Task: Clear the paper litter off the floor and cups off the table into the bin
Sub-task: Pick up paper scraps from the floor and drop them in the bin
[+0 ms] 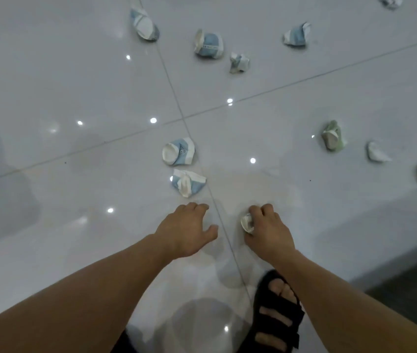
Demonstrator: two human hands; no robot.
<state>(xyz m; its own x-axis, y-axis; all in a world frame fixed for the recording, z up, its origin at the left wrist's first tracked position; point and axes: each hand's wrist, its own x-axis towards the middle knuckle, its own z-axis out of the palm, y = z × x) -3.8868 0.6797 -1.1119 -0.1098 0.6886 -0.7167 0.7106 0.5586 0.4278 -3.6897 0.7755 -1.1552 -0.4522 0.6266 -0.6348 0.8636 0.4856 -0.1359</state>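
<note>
Fingers (255, 210) of right hand (270, 231) grip crumpled white paper (247, 223). Left hand (185, 229) fingers spread, empty, near crushed blue cup (189, 182).

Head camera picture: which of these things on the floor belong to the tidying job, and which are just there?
Job: white wad gripped by right hand; left hand; nearest blue wad; blue wad behind it; green wad; other wads farther off.
Just there: black sandal; tiled floor.

wad (247, 222) in right hand (268, 231) | cup (188, 182) ahead of left hand (184, 230) | second cup (179, 152) beyond
</note>
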